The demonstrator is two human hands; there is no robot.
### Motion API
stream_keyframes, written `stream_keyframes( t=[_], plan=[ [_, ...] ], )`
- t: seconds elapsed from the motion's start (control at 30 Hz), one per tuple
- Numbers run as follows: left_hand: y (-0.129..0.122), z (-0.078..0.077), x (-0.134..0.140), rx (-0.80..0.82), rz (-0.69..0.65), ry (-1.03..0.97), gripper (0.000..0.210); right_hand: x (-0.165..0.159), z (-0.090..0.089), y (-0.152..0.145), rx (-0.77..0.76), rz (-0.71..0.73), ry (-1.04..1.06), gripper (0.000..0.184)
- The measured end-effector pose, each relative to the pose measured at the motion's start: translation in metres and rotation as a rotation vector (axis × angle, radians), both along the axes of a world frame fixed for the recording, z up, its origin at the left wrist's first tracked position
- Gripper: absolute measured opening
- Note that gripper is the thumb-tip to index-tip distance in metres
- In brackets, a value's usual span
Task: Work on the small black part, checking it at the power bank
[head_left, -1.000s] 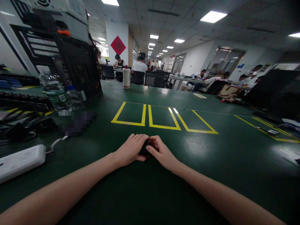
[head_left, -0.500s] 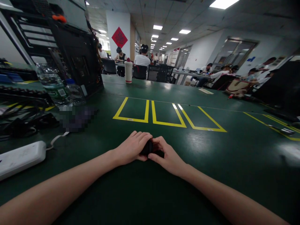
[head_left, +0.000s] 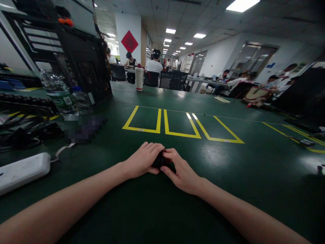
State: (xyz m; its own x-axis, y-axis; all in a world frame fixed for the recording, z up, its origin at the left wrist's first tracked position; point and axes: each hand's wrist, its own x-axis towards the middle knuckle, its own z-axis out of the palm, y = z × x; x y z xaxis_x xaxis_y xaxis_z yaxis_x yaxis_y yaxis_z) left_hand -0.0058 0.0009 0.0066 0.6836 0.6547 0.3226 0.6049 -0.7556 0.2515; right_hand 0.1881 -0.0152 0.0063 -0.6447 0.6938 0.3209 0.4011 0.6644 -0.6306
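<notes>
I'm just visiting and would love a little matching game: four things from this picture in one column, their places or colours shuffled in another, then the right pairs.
Things
1. Black object
2. Cup
3. Tape
4. White box

Places or colours
A. Yellow, marking outlines on the table
B. At the picture's left edge, with a cord by its end
C. Between the left hand and the right hand
D. Upright, beyond the yellow outlines

Pairs: 1-C, 2-D, 3-A, 4-B
</notes>
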Motion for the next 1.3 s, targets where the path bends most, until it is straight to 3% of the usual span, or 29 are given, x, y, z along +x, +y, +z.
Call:
stream_keyframes(
  t=[0.17,0.37,0.63,0.8,0.97,1.2,1.3],
  plan=[
    [-0.002,0.005,0.001,-0.031,-0.001,-0.003,0.061,-0.005,-0.003,0.003,-0.072,-0.063,0.101,0.017],
    [-0.004,0.010,0.002,-0.059,0.001,0.018,0.056,-0.008,-0.004,0.003,-0.309,-0.078,0.169,0.023],
    [-0.001,0.005,0.001,-0.052,0.002,0.002,0.060,-0.005,-0.001,0.001,-0.162,-0.031,0.174,0.028],
    [-0.001,0.005,0.002,-0.042,0.010,-0.014,0.056,-0.006,-0.005,0.004,-0.259,-0.052,0.243,0.017],
    [-0.001,0.006,0.002,-0.035,0.010,-0.005,0.056,-0.006,-0.005,0.005,-0.377,-0.058,0.240,0.026],
    [-0.002,0.006,0.001,-0.027,0.009,0.005,0.059,-0.004,-0.001,0.003,-0.289,-0.010,0.194,0.027],
    [-0.003,0.008,0.001,-0.035,0.002,0.014,0.056,-0.004,-0.001,0.003,-0.319,-0.018,0.222,0.022]
  ],
)
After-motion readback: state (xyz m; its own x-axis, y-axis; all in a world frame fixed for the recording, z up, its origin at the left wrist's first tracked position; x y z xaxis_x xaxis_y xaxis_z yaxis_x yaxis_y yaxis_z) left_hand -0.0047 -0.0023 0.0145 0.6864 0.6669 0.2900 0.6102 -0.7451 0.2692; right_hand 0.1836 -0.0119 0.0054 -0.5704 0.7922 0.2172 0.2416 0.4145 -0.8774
